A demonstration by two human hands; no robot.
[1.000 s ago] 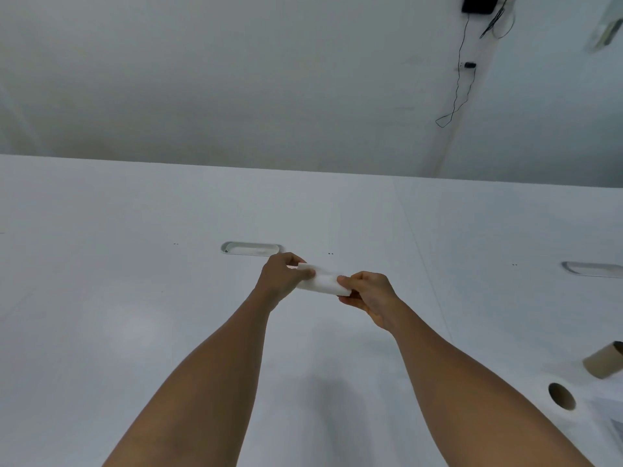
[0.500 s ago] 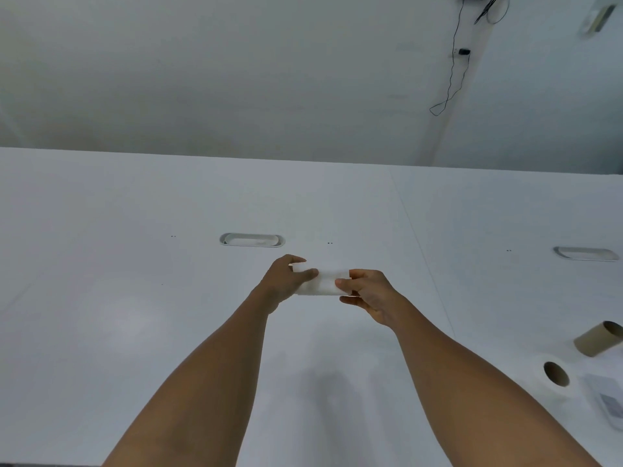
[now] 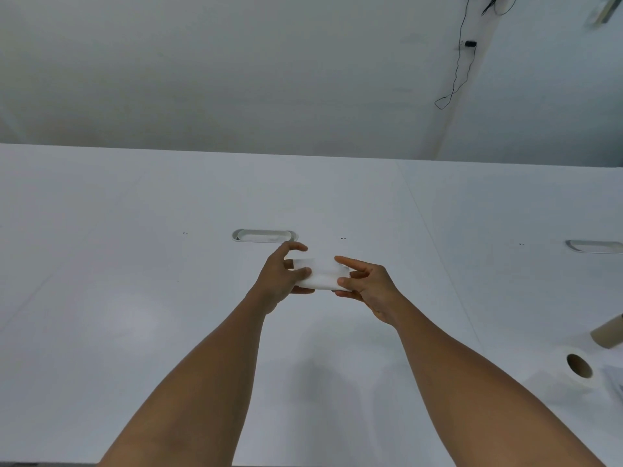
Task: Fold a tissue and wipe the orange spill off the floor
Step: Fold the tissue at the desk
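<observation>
Both hands, left hand (image 3: 281, 276) and right hand (image 3: 365, 284), pinch folded tissue (image 3: 320, 274) above white table (image 3: 135, 298)

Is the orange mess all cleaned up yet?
Not yet. The tissue already looks folded into a small pad. The left hand and right hand both pinch it above the white table. Wiping is left; no orange spill or floor shows here.

The tissue (image 3: 320, 273) now shows a broader folded face, and the right hand (image 3: 365, 281) has straightened its index finger
</observation>
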